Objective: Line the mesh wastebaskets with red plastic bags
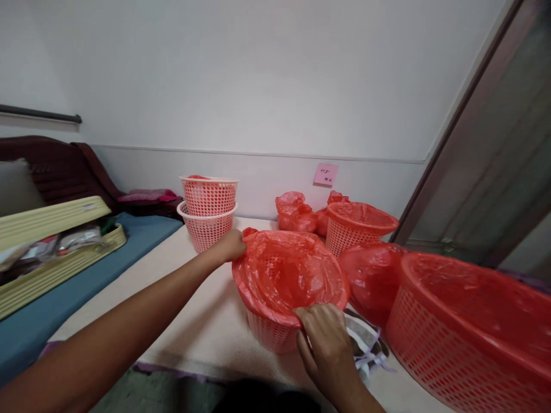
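A round lattice basket (271,335) stands tilted toward me on the pale cover, lined with a red plastic bag (297,269) whose edge is folded out over the rim. My left hand (232,245) is closed on a bunch of the bag at the far left of the rim. At the near right of the rim, my right hand (325,338) grips the bag's folded edge, thumb below and fingers on top. The bag's inside looks bare apart from creases.
Two stacked white baskets (209,198) stand at the back left. To the right are a large lined basket (465,338), a smaller lined basket (357,223) and filled red bags (295,212). A pink note (326,174) is on the wall. A yellow case (60,246) lies open at left.
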{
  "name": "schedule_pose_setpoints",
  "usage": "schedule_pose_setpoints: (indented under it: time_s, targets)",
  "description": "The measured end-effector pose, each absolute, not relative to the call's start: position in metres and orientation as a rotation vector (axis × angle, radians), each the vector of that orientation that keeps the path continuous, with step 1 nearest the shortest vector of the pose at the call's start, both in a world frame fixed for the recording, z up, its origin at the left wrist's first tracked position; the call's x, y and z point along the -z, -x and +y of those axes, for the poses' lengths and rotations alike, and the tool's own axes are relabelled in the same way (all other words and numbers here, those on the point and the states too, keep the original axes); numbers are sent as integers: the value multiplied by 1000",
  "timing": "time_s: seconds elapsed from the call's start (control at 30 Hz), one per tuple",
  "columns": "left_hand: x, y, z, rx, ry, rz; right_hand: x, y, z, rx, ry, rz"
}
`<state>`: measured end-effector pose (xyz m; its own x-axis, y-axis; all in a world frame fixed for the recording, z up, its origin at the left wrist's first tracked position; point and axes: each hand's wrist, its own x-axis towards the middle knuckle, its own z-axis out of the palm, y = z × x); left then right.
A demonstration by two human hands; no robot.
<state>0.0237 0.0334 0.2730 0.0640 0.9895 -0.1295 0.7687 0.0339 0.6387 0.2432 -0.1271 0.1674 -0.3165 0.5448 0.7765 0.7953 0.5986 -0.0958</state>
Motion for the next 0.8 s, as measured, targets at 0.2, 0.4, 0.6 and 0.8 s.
schedule_pose_setpoints:
  time_s: [0.2,0.4,0.6,0.8]
  targets:
    - [-259,-15,27,-703,-1334,1480,-168,-244,-130,385,1056,-2025]
    - [-247,12,35,-828,-1052,1371,-167,-245,-126,408,1057,-2021]
    - [-223,18,42,-878,-821,1234,-167,-245,-127,414,1067,-2036]
    - [-188,16,31,-896,-633,989,-167,-246,-131,425,1043,-2023]
